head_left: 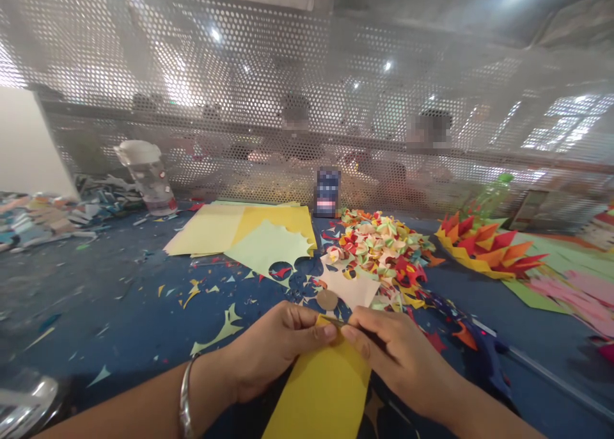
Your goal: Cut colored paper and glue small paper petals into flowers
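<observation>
My left hand (pixel 273 352) pinches the top edge of a yellow paper sheet (pixel 321 391) that lies in front of me on the blue table (pixel 119 311). Thumb and fingers are pressed together on the sheet's upper corner. My right hand (pixel 393 352) meets it at the same edge, fingers closed around a thin dark tool whose tip touches the paper; I cannot make out what the tool is. A small brown disc (pixel 327 299) lies just beyond my fingertips. A metal bangle (pixel 185 397) sits on my left wrist.
A heap of small folded coloured paper pieces (pixel 378 244) lies past my hands. Yellow and pale green sheets (pixel 254 234) lie at centre left, red and orange spiky cut-outs (pixel 484 247) at right. A plastic cup (pixel 148 176) stands far left. Perforated metal screen (pixel 288 106) behind, people beyond it.
</observation>
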Demonstrator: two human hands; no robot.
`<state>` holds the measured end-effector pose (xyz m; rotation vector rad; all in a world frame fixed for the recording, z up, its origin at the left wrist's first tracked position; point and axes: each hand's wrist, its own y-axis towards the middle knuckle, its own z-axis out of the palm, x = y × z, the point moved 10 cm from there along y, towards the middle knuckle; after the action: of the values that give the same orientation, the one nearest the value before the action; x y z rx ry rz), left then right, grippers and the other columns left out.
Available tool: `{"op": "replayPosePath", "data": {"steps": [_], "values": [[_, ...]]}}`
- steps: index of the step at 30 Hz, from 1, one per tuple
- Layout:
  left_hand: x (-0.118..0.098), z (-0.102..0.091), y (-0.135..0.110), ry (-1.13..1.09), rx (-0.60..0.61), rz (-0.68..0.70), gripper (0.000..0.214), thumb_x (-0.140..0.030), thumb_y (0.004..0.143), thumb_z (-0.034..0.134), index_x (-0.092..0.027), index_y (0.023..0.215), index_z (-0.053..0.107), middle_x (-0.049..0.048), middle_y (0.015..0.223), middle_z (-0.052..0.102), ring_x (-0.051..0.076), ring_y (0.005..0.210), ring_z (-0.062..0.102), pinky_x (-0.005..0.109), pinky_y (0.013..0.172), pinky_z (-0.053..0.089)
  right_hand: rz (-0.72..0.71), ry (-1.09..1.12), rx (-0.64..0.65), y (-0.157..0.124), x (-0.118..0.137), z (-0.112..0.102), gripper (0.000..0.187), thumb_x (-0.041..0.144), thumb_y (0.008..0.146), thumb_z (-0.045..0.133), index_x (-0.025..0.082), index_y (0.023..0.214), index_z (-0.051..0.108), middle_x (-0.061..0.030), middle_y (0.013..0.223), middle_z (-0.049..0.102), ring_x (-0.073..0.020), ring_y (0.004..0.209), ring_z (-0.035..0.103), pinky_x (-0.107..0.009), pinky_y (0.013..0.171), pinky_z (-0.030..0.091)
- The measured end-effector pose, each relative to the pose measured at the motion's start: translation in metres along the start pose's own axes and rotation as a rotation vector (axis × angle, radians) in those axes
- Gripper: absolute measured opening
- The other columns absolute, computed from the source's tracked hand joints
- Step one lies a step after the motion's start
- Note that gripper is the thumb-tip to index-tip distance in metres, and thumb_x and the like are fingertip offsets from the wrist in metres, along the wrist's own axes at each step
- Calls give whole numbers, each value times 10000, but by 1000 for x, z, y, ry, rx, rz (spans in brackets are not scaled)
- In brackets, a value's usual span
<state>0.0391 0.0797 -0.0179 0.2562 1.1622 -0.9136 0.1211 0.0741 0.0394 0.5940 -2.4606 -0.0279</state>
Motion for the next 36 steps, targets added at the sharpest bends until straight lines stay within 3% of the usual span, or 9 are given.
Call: {"op": "replayPosePath", "data": {"steps": [10, 15, 19, 21, 23, 25, 30, 33, 36], "values": [[4, -3, -1, 99, -29, -29, 269, -397, 724, 690, -129, 701, 677, 24, 676, 691, 78, 520, 589, 177, 518, 423, 2, 18, 9, 0, 2, 2, 329, 380, 947, 360, 202, 675, 418, 43, 598, 420, -110, 544, 429, -248, 514, 290], [-11, -22, -6, 477, -58, -60, 336, -472, 759, 605, -156, 846, 677, 51, 795, 699, 138, 603, 611, 241, 559, 437, 5, 21, -62, 2, -1, -10, 339, 378, 953, 354, 207, 663, 390, 43, 597, 414, -109, 552, 427, -250, 529, 303], [-65, -53, -19, 1159, -314, 128, 279, -431, 812, 523, -196, 811, 672, 35, 790, 676, 193, 714, 602, 293, 632, 429, -25, 9, -92, 0, 1, -16, 330, 369, 945, 366, 208, 658, 389, 40, 587, 410, -108, 534, 416, -252, 514, 300], [-102, -59, -36, 1357, -570, 331, 249, -387, 822, 517, -225, 969, 636, 50, 983, 650, 236, 932, 564, 353, 791, 409, -51, -25, -92, -2, 4, -16, 318, 357, 939, 377, 205, 660, 394, 35, 590, 424, -109, 537, 429, -255, 517, 295], [-116, -54, -47, 1413, -678, 423, 252, -387, 848, 481, -221, 1002, 592, 60, 1011, 628, 243, 980, 537, 377, 831, 393, -78, -63, -83, -4, 6, -13, 302, 351, 934, 387, 202, 673, 413, 28, 600, 447, -113, 553, 450, -257, 519, 289], [-106, -47, -40, 1298, -578, 355, 257, -420, 879, 420, -208, 936, 555, 51, 915, 642, 207, 851, 577, 338, 739, 430, -102, -93, -70, -6, 9, -9, 293, 348, 932, 391, 200, 682, 426, 23, 606, 465, -114, 559, 462, -256, 516, 282], [-42, -14, -14, 772, -95, 10, 307, -491, 881, 395, -198, 958, 443, 56, 818, 673, 158, 630, 622, 261, 549, 459, -160, -163, -14, -8, 16, 2, 282, 343, 928, 386, 191, 701, 452, 11, 625, 504, -115, 559, 480, -250, 518, 282], [-43, -15, -9, 832, -119, 24, 266, -445, 868, 426, -192, 943, 460, 46, 796, 663, 152, 605, 611, 259, 542, 453, -178, -215, 49, -9, 18, 8, 295, 374, 927, 386, 184, 722, 482, -5, 656, 550, -124, 574, 498, -251, 517, 274], [-68, -27, -9, 1188, -292, 177, 207, -365, 835, 461, -186, 830, 564, 29, 769, 648, 160, 666, 586, 258, 574, 409, -186, -273, 110, -10, 18, 15, 299, 414, 905, 418, 187, 726, 492, -2, 658, 569, -127, 560, 490, -251, 495, 242]]}}
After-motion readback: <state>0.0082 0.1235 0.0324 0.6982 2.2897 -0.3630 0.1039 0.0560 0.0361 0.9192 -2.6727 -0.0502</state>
